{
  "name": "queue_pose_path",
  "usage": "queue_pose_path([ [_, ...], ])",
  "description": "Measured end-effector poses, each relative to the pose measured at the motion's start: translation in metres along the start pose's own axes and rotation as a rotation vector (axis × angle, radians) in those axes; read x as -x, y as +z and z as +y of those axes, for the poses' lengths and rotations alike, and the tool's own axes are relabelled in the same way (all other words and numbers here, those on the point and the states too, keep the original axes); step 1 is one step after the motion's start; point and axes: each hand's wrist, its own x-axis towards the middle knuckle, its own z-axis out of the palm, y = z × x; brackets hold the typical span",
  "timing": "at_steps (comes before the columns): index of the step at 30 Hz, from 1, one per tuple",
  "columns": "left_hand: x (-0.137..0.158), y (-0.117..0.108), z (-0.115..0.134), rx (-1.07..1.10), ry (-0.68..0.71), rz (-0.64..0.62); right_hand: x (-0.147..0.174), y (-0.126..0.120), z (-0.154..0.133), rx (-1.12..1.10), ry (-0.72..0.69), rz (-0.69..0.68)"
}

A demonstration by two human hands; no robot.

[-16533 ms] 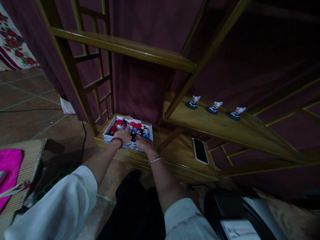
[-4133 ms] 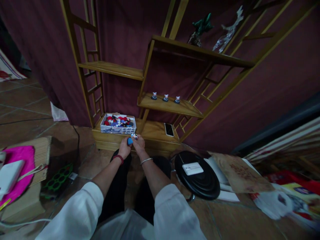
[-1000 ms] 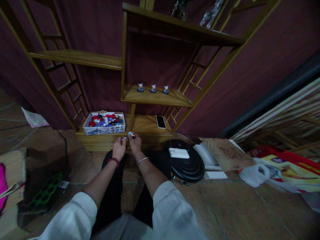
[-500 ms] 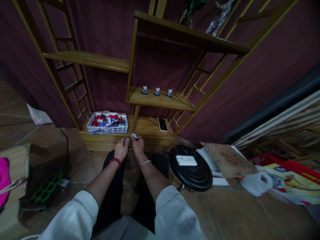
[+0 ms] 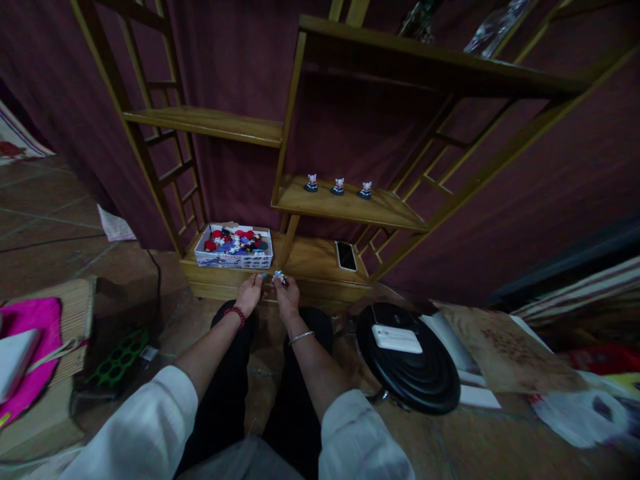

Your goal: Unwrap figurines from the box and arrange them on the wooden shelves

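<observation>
In front of the low shelf, my right hand [image 5: 287,297] is closed on a small white, blue and dark figurine [image 5: 279,275]. Close beside it on the left, my left hand [image 5: 249,294] pinches a tiny blue piece [image 5: 264,275], too small to name. The two hands are slightly apart. Just beyond them, a white cardboard box [image 5: 235,262] holds several small red, white, purple and black figures. On the raised shelf, three figurines with white heads and dark bases, a left one [image 5: 311,183], a middle one [image 5: 339,187] and a right one [image 5: 365,191], stand in a row.
A phone [image 5: 346,256] lies on the lower wooden shelf [image 5: 315,261]. To my right stands a round black stool [image 5: 425,373] with a white object [image 5: 397,339] on it. Papers and plastic bags lie farther right. At left is a woven-topped box with a pink cloth [image 5: 37,340].
The view has turned left, so the shelf and stool appear farther right. My hands still hold the figurine and the blue piece in front of the shelf.
</observation>
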Motion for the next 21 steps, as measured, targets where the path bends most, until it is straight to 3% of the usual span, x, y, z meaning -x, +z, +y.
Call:
queue_pose_path([
  [5, -0.005, 0.007, -0.009, 0.485, -0.22, -0.085, -0.003, 0.003, -0.002, -0.005, -0.017, 0.024],
  [9, -0.005, 0.005, -0.012, 0.698, -0.269, -0.061, -0.002, 0.004, -0.006, 0.078, -0.061, 0.017],
  [21, 0.007, 0.004, -0.003, 0.977, -0.335, -0.027, 0.011, 0.01, -0.019, 0.006, -0.063, -0.041],
])
